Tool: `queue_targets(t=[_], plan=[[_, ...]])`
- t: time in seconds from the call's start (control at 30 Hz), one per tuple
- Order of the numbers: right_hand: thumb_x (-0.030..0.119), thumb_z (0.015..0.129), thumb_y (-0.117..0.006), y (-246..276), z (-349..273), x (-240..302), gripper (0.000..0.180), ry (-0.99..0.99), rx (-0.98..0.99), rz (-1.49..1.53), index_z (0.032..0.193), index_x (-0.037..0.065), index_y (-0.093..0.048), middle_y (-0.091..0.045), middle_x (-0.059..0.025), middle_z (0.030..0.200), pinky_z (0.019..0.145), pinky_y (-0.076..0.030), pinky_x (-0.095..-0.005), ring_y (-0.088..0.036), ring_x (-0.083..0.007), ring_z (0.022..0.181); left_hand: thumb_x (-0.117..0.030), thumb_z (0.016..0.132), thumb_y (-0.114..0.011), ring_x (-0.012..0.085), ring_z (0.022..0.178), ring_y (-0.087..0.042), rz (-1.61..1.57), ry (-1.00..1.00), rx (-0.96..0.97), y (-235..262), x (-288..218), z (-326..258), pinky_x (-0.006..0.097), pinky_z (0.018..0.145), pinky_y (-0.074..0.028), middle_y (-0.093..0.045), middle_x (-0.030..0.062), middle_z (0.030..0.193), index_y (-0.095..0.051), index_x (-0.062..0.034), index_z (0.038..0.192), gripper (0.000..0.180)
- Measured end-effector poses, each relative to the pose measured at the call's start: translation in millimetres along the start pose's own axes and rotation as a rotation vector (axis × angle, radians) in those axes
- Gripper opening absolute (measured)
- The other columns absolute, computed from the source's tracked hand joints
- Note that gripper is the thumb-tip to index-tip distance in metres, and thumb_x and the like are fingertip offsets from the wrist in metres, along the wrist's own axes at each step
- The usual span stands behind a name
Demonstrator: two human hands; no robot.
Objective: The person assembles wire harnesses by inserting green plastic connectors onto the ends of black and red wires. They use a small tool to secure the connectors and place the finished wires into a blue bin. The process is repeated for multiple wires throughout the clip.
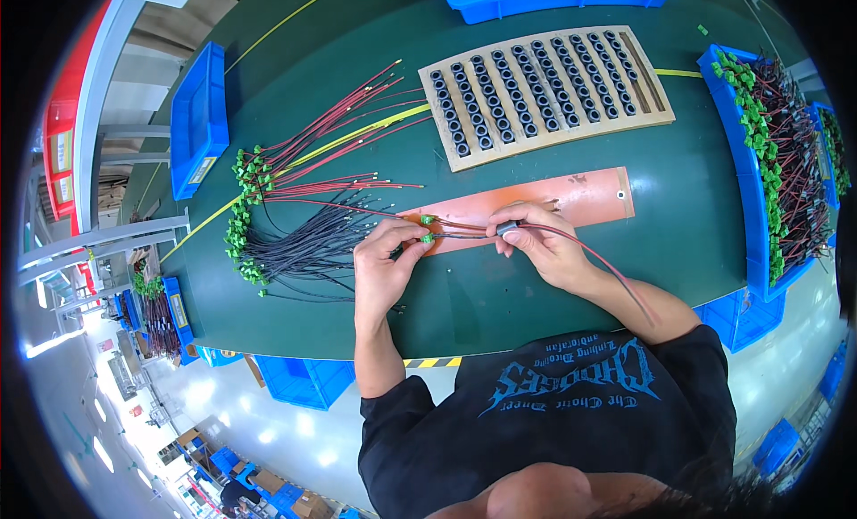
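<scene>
Has loose red and black wires [303,249] at left on the surface [687,233]. Pinches green connectors [428,239] in the left hand [384,256], over the orange strip [589,196]. Clasps a black cylinder [507,226] on the connector wires [462,225] in the right hand [552,249]. Shows a blue bin [756,251] at right.

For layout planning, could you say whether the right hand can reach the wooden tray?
Probably yes: only a flat orange mat lies before the wooden tray, though the right hand holds a black cylinder.
</scene>
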State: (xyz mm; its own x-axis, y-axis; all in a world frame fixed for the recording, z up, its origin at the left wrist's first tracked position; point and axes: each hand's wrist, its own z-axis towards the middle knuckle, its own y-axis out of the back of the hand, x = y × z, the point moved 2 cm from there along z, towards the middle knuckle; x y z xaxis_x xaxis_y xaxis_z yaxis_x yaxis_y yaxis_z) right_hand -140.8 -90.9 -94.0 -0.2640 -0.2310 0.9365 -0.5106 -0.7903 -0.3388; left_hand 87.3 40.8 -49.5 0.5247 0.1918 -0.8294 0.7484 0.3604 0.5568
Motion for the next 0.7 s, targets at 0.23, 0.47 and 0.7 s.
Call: queue_targets(t=[0.23, 0.47, 0.7], plan=[[0.013, 0.11, -0.056, 1, 8, 3, 0.019, -0.044, 0.006, -0.185, 0.122, -0.001, -0.059, -0.068, -0.0099, 0.114, 0.079, -0.054, -0.0284, -0.061, -0.0115, 0.083, 0.002, 0.077, -0.084, 0.027, 0.097, -0.071, 0.149, -0.012, -0.008, -8, -5, -1, 0.034, 0.079, -0.058, -0.075, 0.0112, 0.105, -0.078, 0.0011, 0.1, 0.024], [0.019, 0.108, -0.059, -3, 22, 17, 0.026, -0.052, -0.083, -0.507, 0.117, -0.006, -0.059, -0.074, -0.0185, 0.091, 0.074, -0.061, -0.0419, -0.077, -0.0271, 0.083, -0.005, 0.077, -0.085, 0.0287, 0.096, -0.068, 0.242, -0.15, -0.058, -4, -16, 4, 0.039, 0.081, -0.055, -0.072, 0.012, 0.111, -0.076, -0.001, 0.103, 0.028], [0.015, 0.104, -0.061, -9, 30, 16, 0.027, 0.063, 0.07, -0.779, 0.114, -0.01, -0.059, -0.073, -0.0302, 0.096, 0.075, -0.058, -0.0532, -0.071, -0.0499, 0.088, -0.019, 0.081, -0.07, 0.0142, 0.103, -0.06, 1.016, -1.13, -0.036, -26, -107, -4, 0.031, 0.085, -0.049, -0.071, 0.0098, 0.127, -0.076, -0.005, 0.119, 0.041]])
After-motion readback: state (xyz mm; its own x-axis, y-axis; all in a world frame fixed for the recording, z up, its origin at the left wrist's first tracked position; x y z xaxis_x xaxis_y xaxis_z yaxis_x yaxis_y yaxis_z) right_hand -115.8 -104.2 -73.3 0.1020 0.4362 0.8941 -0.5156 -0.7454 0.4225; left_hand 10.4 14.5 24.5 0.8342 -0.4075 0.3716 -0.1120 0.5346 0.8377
